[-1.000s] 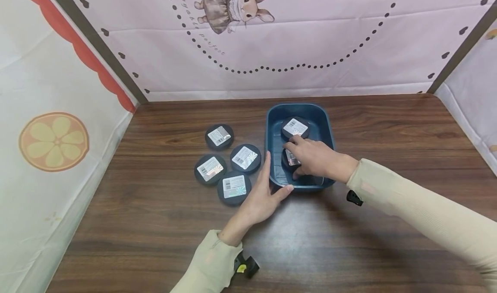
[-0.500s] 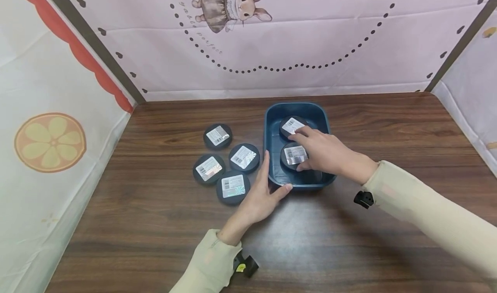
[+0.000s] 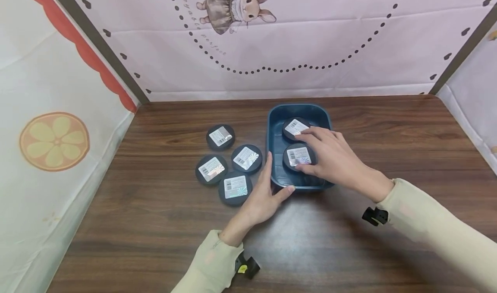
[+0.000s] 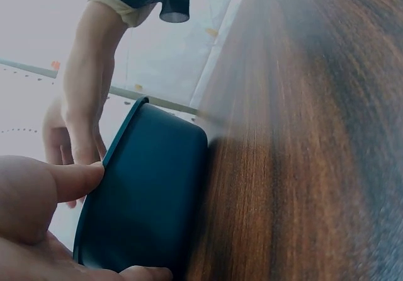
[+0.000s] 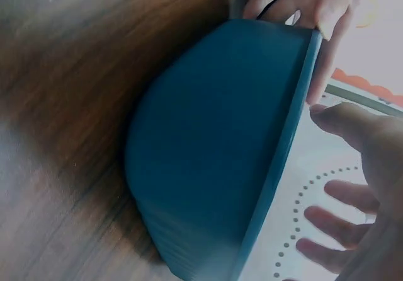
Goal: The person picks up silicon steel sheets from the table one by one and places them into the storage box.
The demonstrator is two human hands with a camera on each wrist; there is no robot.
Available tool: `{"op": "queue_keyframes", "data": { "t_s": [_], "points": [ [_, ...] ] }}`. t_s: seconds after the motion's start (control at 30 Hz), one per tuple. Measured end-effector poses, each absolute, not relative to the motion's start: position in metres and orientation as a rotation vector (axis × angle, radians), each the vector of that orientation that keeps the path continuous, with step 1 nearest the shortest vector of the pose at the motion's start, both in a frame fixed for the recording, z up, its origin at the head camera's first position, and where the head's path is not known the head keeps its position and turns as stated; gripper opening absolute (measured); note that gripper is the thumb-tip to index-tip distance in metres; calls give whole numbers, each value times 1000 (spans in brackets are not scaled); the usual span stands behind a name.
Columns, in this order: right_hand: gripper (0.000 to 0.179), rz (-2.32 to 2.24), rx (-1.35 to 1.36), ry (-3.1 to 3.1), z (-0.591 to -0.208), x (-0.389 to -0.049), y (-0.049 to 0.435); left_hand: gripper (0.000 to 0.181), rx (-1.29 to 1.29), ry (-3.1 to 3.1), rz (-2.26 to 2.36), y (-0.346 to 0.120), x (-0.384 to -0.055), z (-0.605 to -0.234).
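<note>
Inside a dark blue rectangular bin lie flat round black discs with white barcode labels: a back disc and a front disc. My right hand hovers over the front disc, thumb and fingers spread around its right side. In the right wrist view that hand's fingers stand apart above the bin's rim, nothing between them. My left hand rests against the bin's near left corner. Its index finger lies straight along the left wall, and its thumb touches the near rim.
Left of the bin, several similar discs lie label up on the brown wooden table: a rearmost disc, a disc near the bin, a leftmost disc and a nearest disc. A pink fabric wall stands behind.
My right hand has risen from inside the bin and drawn back to the right, its fingers spreading. More of the front disc's label shows. My left hand has stayed at the corner.
</note>
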State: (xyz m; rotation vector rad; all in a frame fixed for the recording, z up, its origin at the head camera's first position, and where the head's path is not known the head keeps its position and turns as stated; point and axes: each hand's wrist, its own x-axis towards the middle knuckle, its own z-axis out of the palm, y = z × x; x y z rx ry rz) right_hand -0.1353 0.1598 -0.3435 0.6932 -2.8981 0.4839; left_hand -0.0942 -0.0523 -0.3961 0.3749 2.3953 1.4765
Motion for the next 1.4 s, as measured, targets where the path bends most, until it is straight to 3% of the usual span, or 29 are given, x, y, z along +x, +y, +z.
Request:
{"op": "queue_keyframes", "data": {
  "t_s": [0.57, 1.4],
  "points": [
    [91, 684, 516, -2868, -359, -86, 151, 98, 369, 2358, 1493, -59, -88, -395],
    [89, 915, 251, -2842, -373, -55, 160, 98, 364, 2371, 1489, -60, -89, -396]
  ]
}}
